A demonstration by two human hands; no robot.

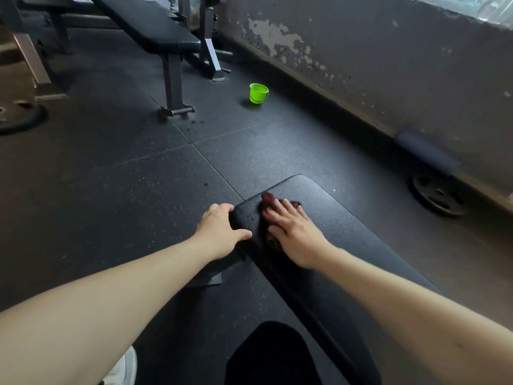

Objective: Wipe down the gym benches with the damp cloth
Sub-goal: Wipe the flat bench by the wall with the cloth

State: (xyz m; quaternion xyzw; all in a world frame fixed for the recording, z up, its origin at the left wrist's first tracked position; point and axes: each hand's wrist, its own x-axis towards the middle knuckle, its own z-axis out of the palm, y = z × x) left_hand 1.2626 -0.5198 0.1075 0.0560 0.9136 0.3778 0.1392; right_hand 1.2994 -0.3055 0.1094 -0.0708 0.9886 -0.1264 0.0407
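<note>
A black padded gym bench (347, 232) runs from the lower right toward the middle of the view. On its far end lies a dark reddish-brown cloth (268, 202), mostly hidden under my right hand (291, 232), which presses on it with straight, spread fingers. My left hand (219, 232) grips the bench's left corner, fingers curled over the edge and thumb on top. A second black bench (155, 29) stands at the back, upper left of centre.
A small green bucket (258, 93) stands on the rubber floor near the peeling wall (388, 65). A weight plate (437, 194) lies flat by the wall at right; another plate (19, 118) sits at far left. My dark-clothed knee (272, 354) is at the bottom.
</note>
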